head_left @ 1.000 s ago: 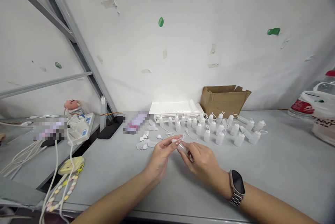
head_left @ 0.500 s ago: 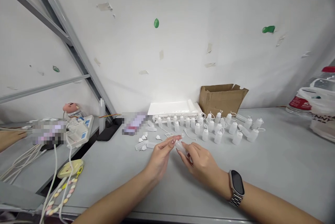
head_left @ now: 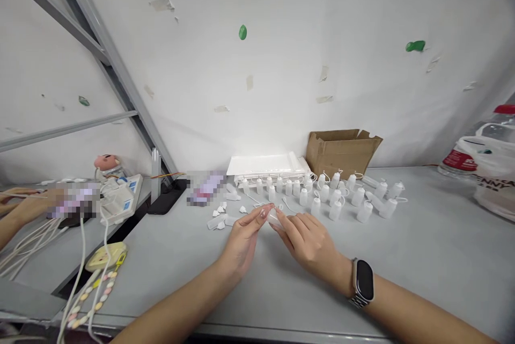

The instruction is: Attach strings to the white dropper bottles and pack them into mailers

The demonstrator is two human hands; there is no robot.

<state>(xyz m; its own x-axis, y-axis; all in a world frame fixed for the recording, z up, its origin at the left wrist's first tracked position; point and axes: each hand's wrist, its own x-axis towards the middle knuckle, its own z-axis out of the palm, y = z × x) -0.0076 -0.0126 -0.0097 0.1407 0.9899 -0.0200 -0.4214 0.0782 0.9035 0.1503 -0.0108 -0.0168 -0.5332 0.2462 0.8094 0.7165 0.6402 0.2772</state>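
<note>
In front of me, over the desk, my two hands meet at a small translucent white squeeze bottle (head_left: 275,219), which lies tilted and partly hidden by fingers. My right hand (head_left: 309,241), with a watch on its wrist, is closed around the bottle's body. Thumb and fingers of my left hand (head_left: 243,239) pinch at the bottle's top end; the cap there is too small and covered to make out. Just beyond stand several rows of similar capped bottles (head_left: 335,211) with looped tethers. Loose white tips (head_left: 221,208) and a bottle lying down (head_left: 216,222) are left of my hands.
Behind the bottles are a stack of white packets (head_left: 265,165) and a cardboard box (head_left: 341,153). A phone (head_left: 207,188) lies at left, near cables and a power strip (head_left: 120,202). Another person's hands (head_left: 28,207) are at far left. A bagged jug (head_left: 494,167) stands right.
My left fingertips have closed in on the bottle's top, and my right fingers have curled further around it. At far left, the other person's hands have come further into view.
</note>
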